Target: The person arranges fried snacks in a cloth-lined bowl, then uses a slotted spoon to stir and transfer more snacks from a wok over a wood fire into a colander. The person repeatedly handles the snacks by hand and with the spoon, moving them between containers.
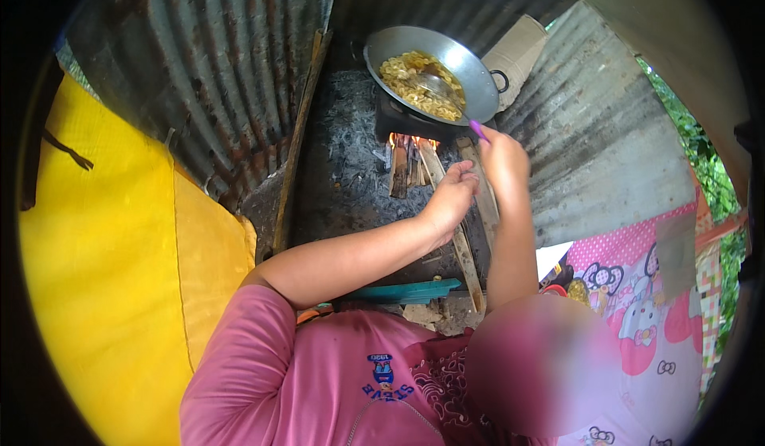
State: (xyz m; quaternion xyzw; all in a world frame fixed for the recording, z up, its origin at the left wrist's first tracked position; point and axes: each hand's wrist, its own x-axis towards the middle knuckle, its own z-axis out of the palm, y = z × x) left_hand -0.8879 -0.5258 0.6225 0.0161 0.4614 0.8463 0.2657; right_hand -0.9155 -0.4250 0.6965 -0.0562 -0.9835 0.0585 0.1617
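Observation:
My right hand (506,162) grips the purple handle (478,129) of a metal skimmer or ladle (435,84). Its head rests among yellowish, curly food pieces (412,87) in oil, inside a wide metal wok (472,72). The wok sits on a dark stove (397,117), with flames (425,143) under it. Lower and to the left of the right hand, my left hand (452,198) hovers above the firewood, its fingers loosely curled and slightly apart, with nothing visible in them. Pieces of firewood (398,174) lead into the fire.
Long wooden strips (468,266) lie below and beside the hands. Corrugated metal sheets (209,75) enclose the ash-covered surface (352,129). Cardboard (517,51) stands right of the wok. A teal plastic item (400,292) is near my body. Yellow sheeting (101,237) hangs left, patterned cloth (645,302) right.

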